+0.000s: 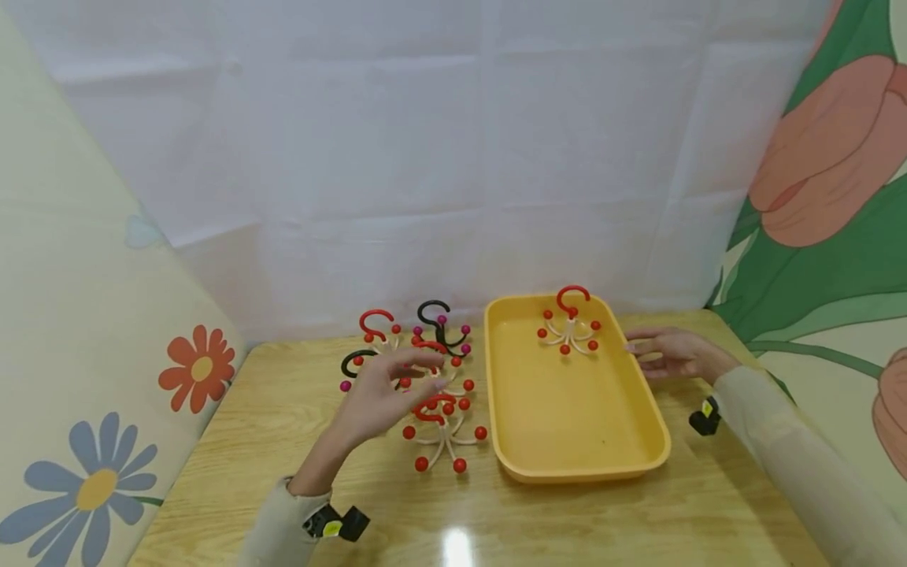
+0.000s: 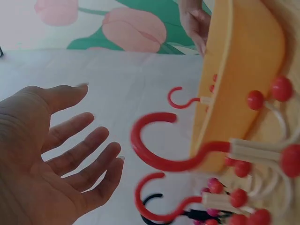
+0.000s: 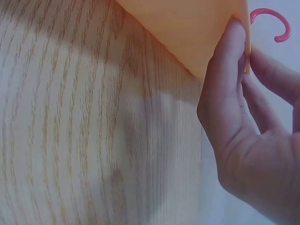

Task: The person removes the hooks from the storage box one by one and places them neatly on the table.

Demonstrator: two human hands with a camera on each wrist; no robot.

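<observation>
My left hand [image 1: 386, 394] is above a cluster of small multi-armed hook hangers, holding nothing. Its fingers are loosely bent and apart in the left wrist view. Nearest it are hangers with red hooks, pale arms and red ball tips, such as the front hanger [image 1: 442, 437] and a large-looking hanger [image 2: 253, 149]. My right hand [image 1: 669, 354] is at the right rim of a yellow tray [image 1: 567, 421]. In the right wrist view its digits [image 3: 229, 61] lie on both sides of the tray wall, pinching it. One red-hooked hanger [image 1: 569, 335] stands inside the tray's far end.
Behind the left hand are a black hanger with magenta tips [image 1: 441, 329], a red-hooked hanger [image 1: 379, 327] and another black hook [image 1: 354, 362]. The wooden table [image 1: 234, 441] meets a white sheet [image 1: 368, 197] at the back. Flower-patterned panels [image 1: 829, 157] flank both sides.
</observation>
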